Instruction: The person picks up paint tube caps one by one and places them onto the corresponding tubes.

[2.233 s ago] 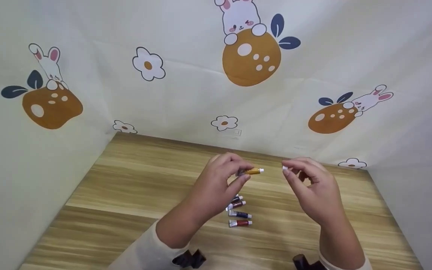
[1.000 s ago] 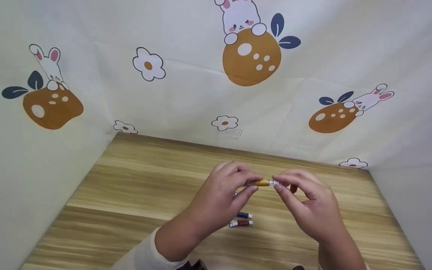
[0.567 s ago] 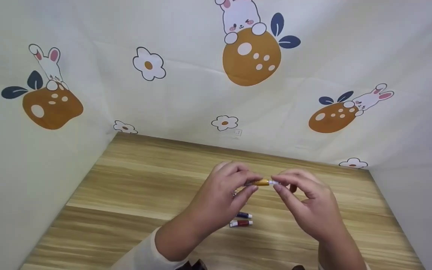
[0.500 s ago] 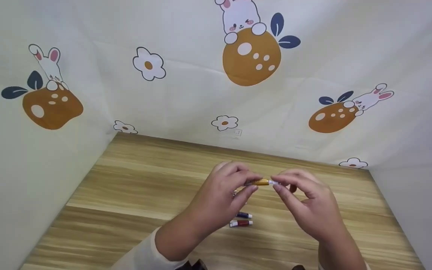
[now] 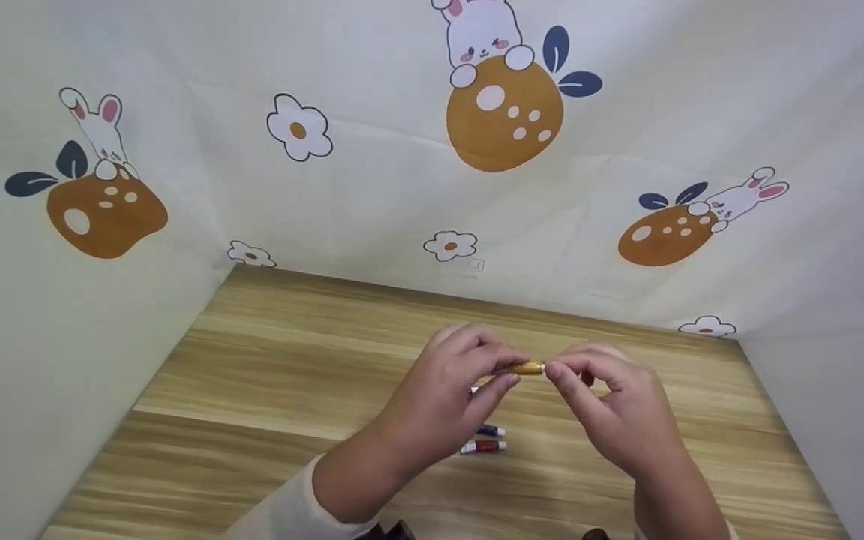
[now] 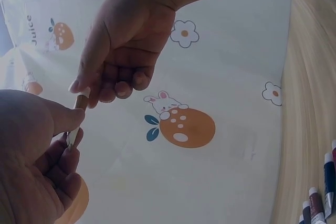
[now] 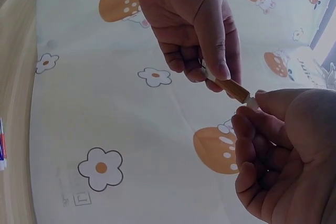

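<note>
Holding an orange paint tube [image 5: 526,367] above the wooden table [image 5: 267,375]: left hand [image 5: 439,390] grips its body, right hand [image 5: 608,409] pinches its white cap end. Contents not visible. Blue and red tubes [image 5: 483,439] lie below; the left wrist view shows more of them [image 6: 321,192].

Soft, even light falls around my fingers [image 5: 511,358], bright on the printed cloth [image 5: 372,187] behind them, faint shadows on the bench [image 5: 252,360] below. Wrist views bend at the edges; my near palm looks dim and blurred.
</note>
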Action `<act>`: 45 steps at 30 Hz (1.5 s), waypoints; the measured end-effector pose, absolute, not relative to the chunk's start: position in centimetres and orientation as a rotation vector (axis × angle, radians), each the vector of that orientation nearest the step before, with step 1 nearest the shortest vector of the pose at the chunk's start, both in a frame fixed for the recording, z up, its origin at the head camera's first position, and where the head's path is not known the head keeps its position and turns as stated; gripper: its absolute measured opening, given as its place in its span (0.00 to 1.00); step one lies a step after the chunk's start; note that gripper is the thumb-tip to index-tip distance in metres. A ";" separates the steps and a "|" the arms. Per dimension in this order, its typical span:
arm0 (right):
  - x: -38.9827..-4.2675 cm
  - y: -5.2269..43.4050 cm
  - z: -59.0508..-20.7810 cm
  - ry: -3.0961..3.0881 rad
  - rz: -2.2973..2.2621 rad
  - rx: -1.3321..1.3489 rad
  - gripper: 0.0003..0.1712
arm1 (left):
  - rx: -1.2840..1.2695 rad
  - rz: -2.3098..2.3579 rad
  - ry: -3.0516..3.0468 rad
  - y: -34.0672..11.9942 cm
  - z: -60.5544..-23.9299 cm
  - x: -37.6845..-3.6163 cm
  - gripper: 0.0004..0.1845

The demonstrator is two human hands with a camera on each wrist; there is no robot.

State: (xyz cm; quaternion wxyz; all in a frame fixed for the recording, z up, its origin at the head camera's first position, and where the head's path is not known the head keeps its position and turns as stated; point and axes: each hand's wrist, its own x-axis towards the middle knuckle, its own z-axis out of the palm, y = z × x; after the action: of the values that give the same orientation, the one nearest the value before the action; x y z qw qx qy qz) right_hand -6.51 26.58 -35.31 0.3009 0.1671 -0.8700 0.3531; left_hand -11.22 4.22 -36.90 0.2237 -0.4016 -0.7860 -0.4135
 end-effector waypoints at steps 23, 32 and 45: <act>-6.8 27.0 -35.3 -2.169 1.126 0.651 0.25 | -1.034 -1.165 -2.242 3.9 -36.9 -11.5 0.10; -7.4 27.0 -35.5 -2.055 1.029 0.927 0.29 | -0.977 -1.182 -2.207 3.9 -37.0 -11.7 0.10; -7.2 26.8 -35.5 -2.218 0.957 0.663 0.22 | -1.019 -1.189 -2.201 3.9 -36.9 -11.5 0.10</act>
State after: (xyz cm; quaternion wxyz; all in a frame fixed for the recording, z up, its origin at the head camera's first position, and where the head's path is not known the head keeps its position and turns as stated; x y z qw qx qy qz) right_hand -7.22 26.78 -35.46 0.3129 0.2514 -0.8409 0.3630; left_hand -11.50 3.93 -36.88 0.2186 -0.3681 -0.7951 -0.4296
